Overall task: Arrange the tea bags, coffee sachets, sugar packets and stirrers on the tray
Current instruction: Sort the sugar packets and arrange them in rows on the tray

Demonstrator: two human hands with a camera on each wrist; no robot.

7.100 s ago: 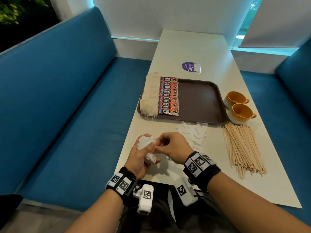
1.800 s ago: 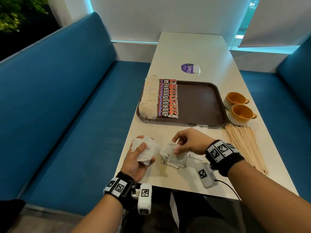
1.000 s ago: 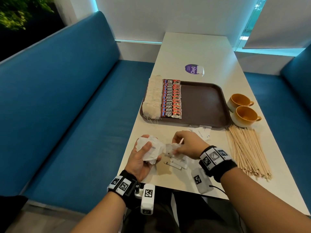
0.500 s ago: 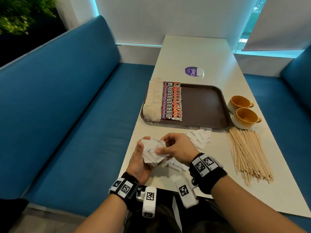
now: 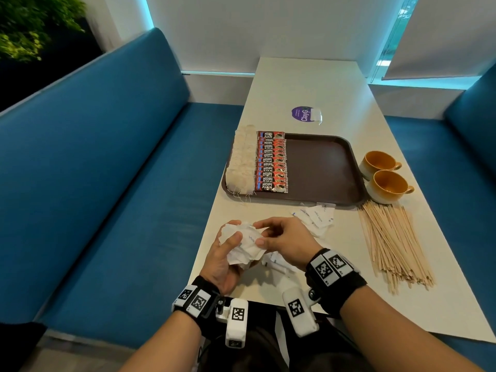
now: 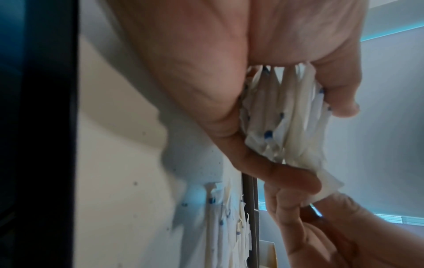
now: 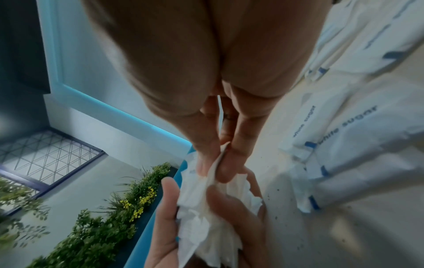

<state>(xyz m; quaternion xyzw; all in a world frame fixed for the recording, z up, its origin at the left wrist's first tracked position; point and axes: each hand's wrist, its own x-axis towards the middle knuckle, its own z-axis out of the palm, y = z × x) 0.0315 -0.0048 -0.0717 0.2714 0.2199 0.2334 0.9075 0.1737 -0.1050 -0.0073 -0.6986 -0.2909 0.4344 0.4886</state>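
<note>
The left hand (image 5: 224, 260) curls its fingers and thumb round a bundle of white paper sugar packets (image 5: 243, 244), held over the near left edge of the long cream table (image 5: 316, 84). The right hand (image 5: 285, 241), touching that bundle from the right, pinches 1 packet at its edge between thumb and fingers (image 7: 234, 157).

Just beyond the right hand, loose white sugar packets with blue print (image 5: 315, 216) lie flat, and a few more sit under both hands. Further ahead of the hands rests the dark brown rectangular plastic tray (image 5: 346, 183), its near rim close to the loose packets. On the tray's left part lie a row of pale tea bags (image 5: 243, 162) reaching over the left rim, and beside them a column of red coffee sachets (image 5: 271, 163); the tray's right part is bare brown surface.

To the right of the right hand, thin wooden stirrers (image 5: 389, 242) fan out toward the table's right edge. Beyond them, 2 orange ceramic cups (image 5: 386, 177) stand against the tray's right rim.
</note>
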